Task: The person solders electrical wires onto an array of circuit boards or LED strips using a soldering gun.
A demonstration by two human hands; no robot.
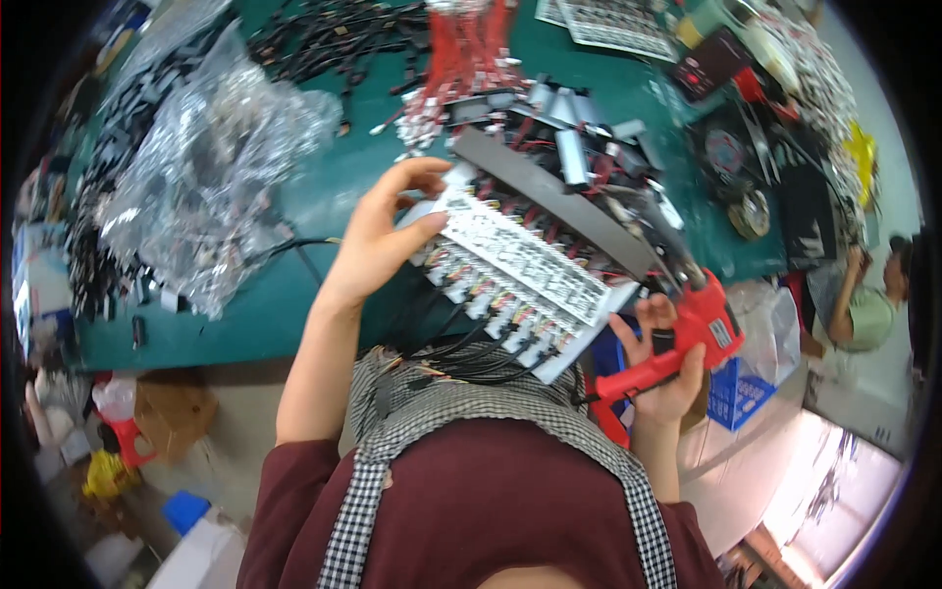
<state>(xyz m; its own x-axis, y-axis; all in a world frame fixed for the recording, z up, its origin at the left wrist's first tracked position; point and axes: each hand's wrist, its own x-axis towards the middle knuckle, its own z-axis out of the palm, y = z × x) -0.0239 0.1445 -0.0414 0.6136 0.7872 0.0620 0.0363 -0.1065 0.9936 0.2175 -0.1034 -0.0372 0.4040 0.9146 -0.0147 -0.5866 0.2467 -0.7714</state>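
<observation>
My left hand (385,228) closes on the upper left corner of a white circuit board panel (530,265), thumb on top and fingers curled at the far edge. The panel lies tilted at the table's front edge; small connectors and coloured wires line its long sides, and black cables (471,346) hang from its near side towards my apron. In my right hand (667,378) is a red pistol-shaped tool (702,319) with a black trigger and a metal front end pointing away from me. Some of the right fingers are hidden by it. A long dark grey bar (554,201) lies just beyond the panel.
Grey rectangular pieces (572,157) and red wires (471,44) heap behind the bar. Crumpled clear plastic (211,162) covers the left of the green table (304,339). A tape roll (750,214) sits far right, a blue crate (736,398) below. Another person (868,304) sits at right.
</observation>
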